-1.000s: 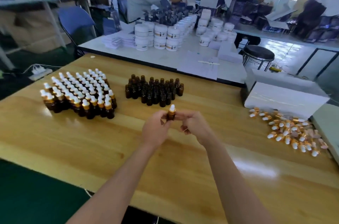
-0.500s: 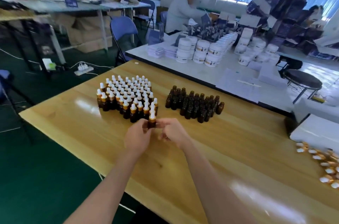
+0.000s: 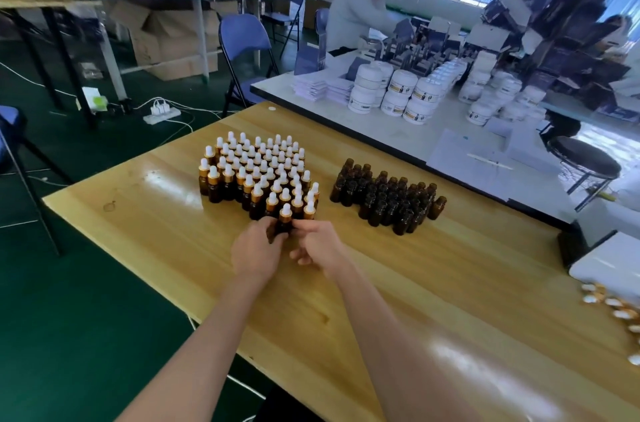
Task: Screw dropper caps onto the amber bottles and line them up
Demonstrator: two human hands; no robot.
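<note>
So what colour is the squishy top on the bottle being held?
White. The bottle has a white bulb over a gold collar; head view shows it.

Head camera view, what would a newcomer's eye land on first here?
First, the dense block of capped amber glass bottles with white dropper bulbs at the middle of the pale wooden table, and the cluster of uncapped dark amber bottles just to its right. Next, at the block's near edge, the left hand and right hand hold one more capped amber bottle between them.
</note>
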